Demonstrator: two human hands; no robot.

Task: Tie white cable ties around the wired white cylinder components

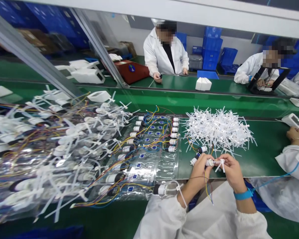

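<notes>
My left hand [200, 169] is closed around a small white cylinder [209, 162] that looks like a motor or pump. Thin coloured wires [206, 186] hang below that hand. Between the fingers of my right hand [230, 168] is a white plastic strip piece [221, 163], its ends pointing down, close to the cylinder's end. Both hands are nearly together above the bench's front edge. Just beyond them lie two more black-and-white cylinders [202, 149] with wires. A large heap of white strip pieces [216, 129] lies behind my hands.
Clear plastic trays [161, 166] hold rows of wired cylinders at the left. Blurred stacks of similar wired parts [52, 142] fill the far left. A co-worker's hand [295, 135] holds a white device [292, 121] at the right. Two people [165, 49] work across the green bench [264, 146].
</notes>
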